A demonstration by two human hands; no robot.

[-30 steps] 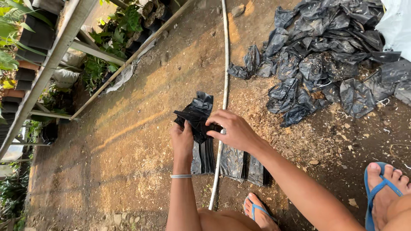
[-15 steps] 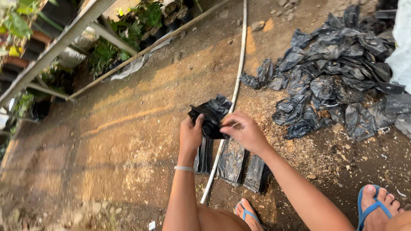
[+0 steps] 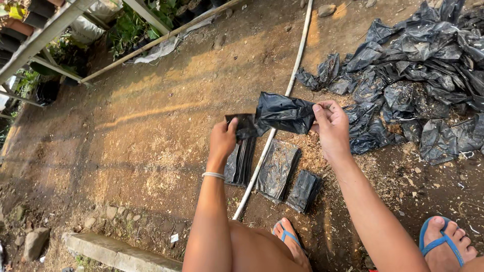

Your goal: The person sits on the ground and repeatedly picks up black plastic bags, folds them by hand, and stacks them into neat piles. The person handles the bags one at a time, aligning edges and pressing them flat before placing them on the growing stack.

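Two bare hands work over the dirt, and between them they stretch one black plastic bag (image 3: 283, 113), held off the ground and pulled out flat sideways. On the left side, the left hand (image 3: 223, 141) is closed, thumb pressed over the bag's narrow twisted end at about its one o'clock; a pale band sits on that wrist. On the right, the right hand (image 3: 331, 126) is closed too, its fingers (image 3: 322, 112) pinching the bag's wider edge at its ten o'clock, so the bag spans the gap from one hand to the other and touches both. Below the hands lie three flat stacks of black bags on the ground: one narrow stack (image 3: 241, 163) just under the left wrist, a broader one (image 3: 276, 168) at five o'clock from that hand, and a short one (image 3: 303, 190) further along at four o'clock. One thin pale pipe (image 3: 282, 103) runs across the soil from twelve o'clock down toward six, passing behind the held bag and between the first two stacks. One loose heap of crumpled black bags (image 3: 418, 75) spreads at two o'clock from the right hand, well apart from the held bag. Two feet in blue sandals show at the bottom, one (image 3: 290, 239) by the knee, one (image 3: 446, 242) at the right edge.
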